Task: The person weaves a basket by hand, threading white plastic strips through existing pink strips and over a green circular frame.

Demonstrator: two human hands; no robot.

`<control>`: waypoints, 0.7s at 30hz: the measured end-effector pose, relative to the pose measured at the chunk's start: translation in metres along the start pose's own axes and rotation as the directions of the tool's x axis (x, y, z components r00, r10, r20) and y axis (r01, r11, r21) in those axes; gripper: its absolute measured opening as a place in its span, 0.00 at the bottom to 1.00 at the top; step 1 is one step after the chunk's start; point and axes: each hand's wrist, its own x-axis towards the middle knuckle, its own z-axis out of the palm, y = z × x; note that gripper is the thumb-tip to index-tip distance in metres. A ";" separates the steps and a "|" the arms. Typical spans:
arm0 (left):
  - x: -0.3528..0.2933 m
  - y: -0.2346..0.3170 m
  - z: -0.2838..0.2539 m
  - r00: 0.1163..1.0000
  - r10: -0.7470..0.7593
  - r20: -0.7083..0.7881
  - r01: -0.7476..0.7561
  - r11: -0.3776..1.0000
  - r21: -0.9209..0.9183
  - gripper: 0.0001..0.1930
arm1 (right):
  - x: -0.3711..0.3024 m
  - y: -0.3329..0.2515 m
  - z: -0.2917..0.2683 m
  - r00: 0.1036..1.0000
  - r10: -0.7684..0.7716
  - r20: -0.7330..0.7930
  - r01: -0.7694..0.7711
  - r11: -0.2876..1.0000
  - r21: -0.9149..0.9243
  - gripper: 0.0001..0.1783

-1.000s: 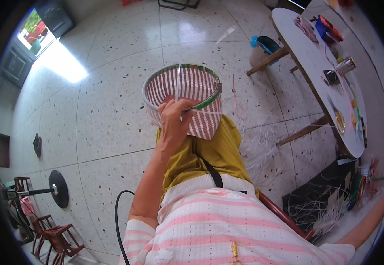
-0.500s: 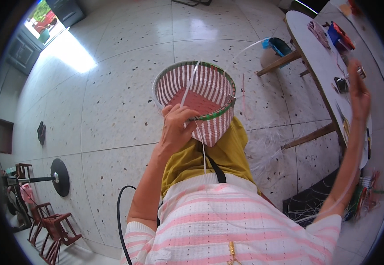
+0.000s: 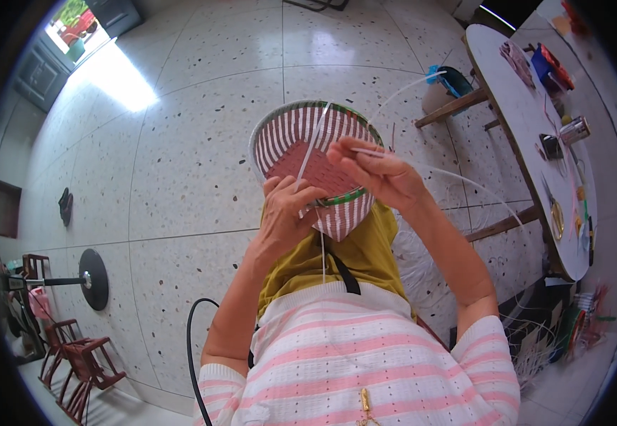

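Observation:
A pink-and-white striped woven basket [image 3: 287, 135] with a green-and-white wrapped rim rests against my lap, its mouth facing up and away. My left hand [image 3: 284, 213] is closed on the rim nearest me, fingers inside and thumb outside. From under those fingers a flat white strip [image 3: 313, 145] runs across the mouth to the far rim. Another thin white end hangs from this hand toward my shirt. Above the basket's right side, my right hand [image 3: 383, 174] pinches a long white plastic strip [image 3: 465, 179], which arcs away to the right and down. Its fingertips are apart from the rim.
At the right stands a white-topped table [image 3: 489, 60] with scissors [image 3: 556, 216], a metal can [image 3: 575, 130] and a blue-and-red container [image 3: 551, 67]. Beside its leg is a bin [image 3: 454, 83]. Loose white strips [image 3: 422, 263] lie on the floor. Small wooden chairs [image 3: 92, 362] stand left.
My right hand has swung from over the table at the right to above the basket, with the white strip in its fingers. The left hand keeps its grip on the rim.

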 end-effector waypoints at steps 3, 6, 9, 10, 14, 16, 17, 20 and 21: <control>0.000 -0.003 0.006 1.000 0.005 0.000 -0.005 1.000 -0.001 0.14 | -0.004 0.007 -0.009 0.992 0.006 -0.128 -0.022 0.992 -0.121 0.18; -0.004 -0.002 0.005 1.000 -0.015 0.006 0.015 1.000 0.009 0.14 | -0.002 0.006 0.004 0.972 0.011 -0.234 -0.101 0.920 -0.378 0.15; -0.006 -0.002 0.007 1.000 -0.008 -0.010 0.008 1.000 0.005 0.13 | 0.004 0.006 0.016 0.946 -0.083 -0.312 -0.201 0.607 -0.769 0.10; -0.006 -0.003 0.007 1.000 -0.009 -0.009 0.009 1.000 0.004 0.13 | 0.008 0.007 0.016 0.941 -0.166 -0.294 -0.230 0.325 -0.917 0.08; -0.005 -0.002 0.005 1.000 -0.007 -0.003 0.007 1.000 -0.013 0.11 | 0.030 0.001 0.009 0.970 -0.188 -0.153 -0.137 0.098 -0.986 0.04; -0.004 -0.003 0.005 1.000 -0.010 -0.005 0.010 1.000 -0.021 0.11 | 0.038 -0.006 0.001 0.959 0.038 -0.281 -0.282 0.037 -0.959 0.06; -0.005 -0.005 0.006 1.000 0.000 -0.003 0.000 0.999 -0.032 0.11 | 0.041 -0.007 -0.002 0.959 0.040 -0.281 -0.282 0.038 -0.959 0.06; -0.003 -0.009 0.006 1.000 0.015 0.010 -0.014 0.999 -0.046 0.11 | 0.050 -0.009 -0.009 0.842 0.192 -0.504 -0.535 0.186 -0.824 0.08; -0.002 -0.010 0.006 1.000 0.022 0.019 -0.021 0.999 -0.051 0.11 | 0.052 -0.011 -0.012 0.812 0.242 -0.531 -0.571 0.140 -0.809 0.09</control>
